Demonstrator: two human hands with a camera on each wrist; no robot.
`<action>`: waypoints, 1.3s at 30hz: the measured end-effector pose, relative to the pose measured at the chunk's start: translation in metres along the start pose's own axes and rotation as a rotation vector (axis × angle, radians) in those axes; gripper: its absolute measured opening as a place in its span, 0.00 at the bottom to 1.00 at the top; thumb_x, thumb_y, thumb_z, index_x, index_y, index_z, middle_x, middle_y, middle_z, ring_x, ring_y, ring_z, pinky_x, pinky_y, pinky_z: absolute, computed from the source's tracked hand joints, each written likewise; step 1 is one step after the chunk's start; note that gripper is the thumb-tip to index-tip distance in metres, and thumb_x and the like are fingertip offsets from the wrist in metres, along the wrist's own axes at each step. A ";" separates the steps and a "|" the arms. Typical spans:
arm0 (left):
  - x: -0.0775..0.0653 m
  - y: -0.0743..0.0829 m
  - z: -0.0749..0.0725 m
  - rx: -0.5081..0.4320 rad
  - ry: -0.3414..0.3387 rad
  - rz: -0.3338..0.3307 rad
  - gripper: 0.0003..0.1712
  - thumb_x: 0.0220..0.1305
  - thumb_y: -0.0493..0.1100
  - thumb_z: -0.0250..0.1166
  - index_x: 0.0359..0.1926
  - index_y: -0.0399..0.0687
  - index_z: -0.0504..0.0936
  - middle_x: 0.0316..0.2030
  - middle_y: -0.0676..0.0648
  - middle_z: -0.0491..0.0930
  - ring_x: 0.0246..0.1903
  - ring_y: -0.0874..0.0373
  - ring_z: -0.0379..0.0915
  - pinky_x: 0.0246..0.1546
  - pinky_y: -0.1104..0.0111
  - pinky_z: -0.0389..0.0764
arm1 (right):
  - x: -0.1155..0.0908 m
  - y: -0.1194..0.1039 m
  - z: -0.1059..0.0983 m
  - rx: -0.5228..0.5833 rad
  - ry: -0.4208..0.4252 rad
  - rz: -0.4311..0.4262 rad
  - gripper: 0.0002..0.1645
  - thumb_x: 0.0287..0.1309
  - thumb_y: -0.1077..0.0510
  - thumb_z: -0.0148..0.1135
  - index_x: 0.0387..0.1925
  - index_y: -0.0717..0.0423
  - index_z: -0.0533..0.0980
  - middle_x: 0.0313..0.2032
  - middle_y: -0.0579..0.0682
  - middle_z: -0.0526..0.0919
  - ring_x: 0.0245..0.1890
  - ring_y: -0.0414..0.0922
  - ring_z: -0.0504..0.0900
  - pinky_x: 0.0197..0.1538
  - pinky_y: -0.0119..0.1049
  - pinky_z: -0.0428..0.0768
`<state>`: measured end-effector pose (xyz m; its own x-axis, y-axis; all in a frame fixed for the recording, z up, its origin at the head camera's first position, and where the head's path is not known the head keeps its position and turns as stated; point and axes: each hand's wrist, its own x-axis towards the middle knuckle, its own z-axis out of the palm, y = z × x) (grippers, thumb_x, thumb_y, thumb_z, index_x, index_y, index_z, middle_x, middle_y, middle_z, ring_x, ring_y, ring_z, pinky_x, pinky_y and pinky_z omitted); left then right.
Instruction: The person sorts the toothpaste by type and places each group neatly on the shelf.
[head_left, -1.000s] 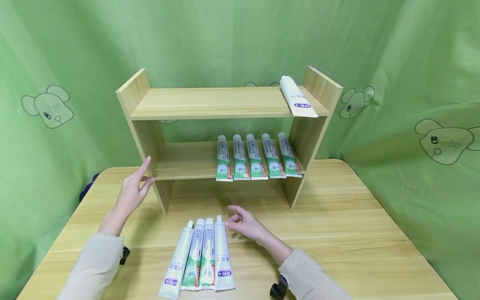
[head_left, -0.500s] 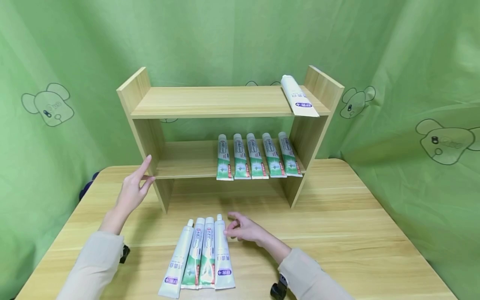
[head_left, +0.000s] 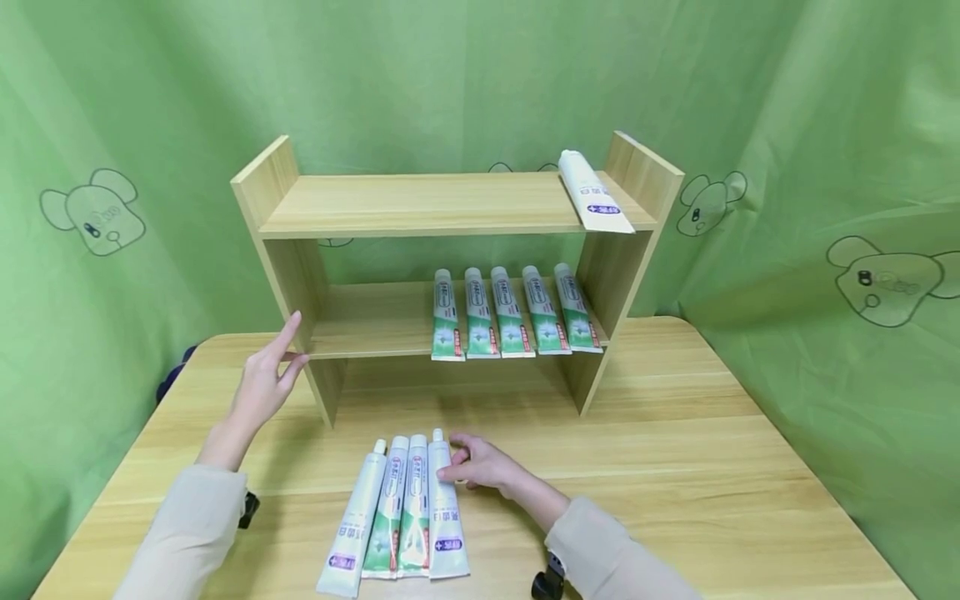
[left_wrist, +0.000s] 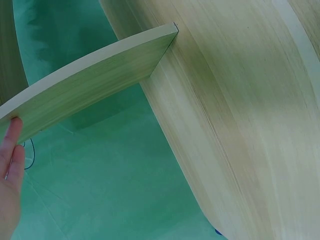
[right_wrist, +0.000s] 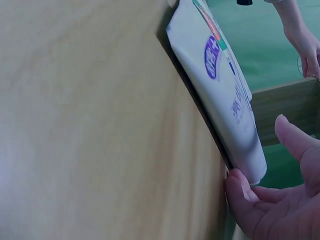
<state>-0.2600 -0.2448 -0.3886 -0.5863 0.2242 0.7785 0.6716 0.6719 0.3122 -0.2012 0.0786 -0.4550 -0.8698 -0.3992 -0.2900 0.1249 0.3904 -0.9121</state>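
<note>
So the right hand (head_left: 483, 464) is reaching in at the cap end of the rightmost white tube (head_left: 448, 525), which is lying on the desk (head_left: 712, 467) with its cap pointing at the wooden shelf (head_left: 435, 204). Going by the right wrist view, the fingertips are touching the tube down by the cap while the thumb is hovering a little off it, so that hand is spread rather than gripping.

Two green-and-white tubes (head_left: 415, 517) are lying right beside it, and a slanted white tube (head_left: 352, 525) is finishing off the row on the left. Meanwhile the left hand (head_left: 264, 385) is reaching up with fingers mostly straight, a fingertip touching the middle board (head_left: 367, 321) near its left end. Five shelved tubes (head_left: 510, 312) are filling the right part of that board, and another white tube (head_left: 592, 193) is lying up top, near the right side panel.
</note>
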 end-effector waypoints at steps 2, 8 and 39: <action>0.001 0.000 0.000 0.003 0.003 -0.002 0.42 0.48 0.24 0.65 0.65 0.40 0.60 0.50 0.28 0.73 0.28 0.40 0.79 0.24 0.56 0.81 | 0.000 -0.001 0.003 -0.001 0.015 0.003 0.46 0.47 0.61 0.67 0.62 0.74 0.55 0.32 0.52 0.72 0.24 0.40 0.68 0.25 0.27 0.69; 0.001 0.000 -0.001 0.005 0.003 -0.006 0.41 0.48 0.24 0.65 0.64 0.39 0.61 0.50 0.28 0.72 0.28 0.40 0.79 0.24 0.56 0.81 | 0.001 -0.001 0.013 0.009 0.049 -0.033 0.43 0.44 0.64 0.69 0.59 0.75 0.58 0.30 0.54 0.74 0.25 0.41 0.71 0.27 0.29 0.72; 0.000 0.001 -0.001 0.001 0.005 -0.005 0.42 0.47 0.23 0.65 0.64 0.38 0.61 0.49 0.27 0.73 0.27 0.41 0.79 0.22 0.56 0.81 | -0.003 0.004 0.019 0.078 0.104 -0.044 0.42 0.41 0.70 0.64 0.58 0.68 0.55 0.35 0.58 0.73 0.30 0.46 0.77 0.34 0.38 0.82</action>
<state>-0.2588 -0.2445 -0.3875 -0.5872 0.2174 0.7797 0.6681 0.6740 0.3152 -0.1886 0.0656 -0.4634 -0.9194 -0.3250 -0.2214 0.1189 0.3068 -0.9443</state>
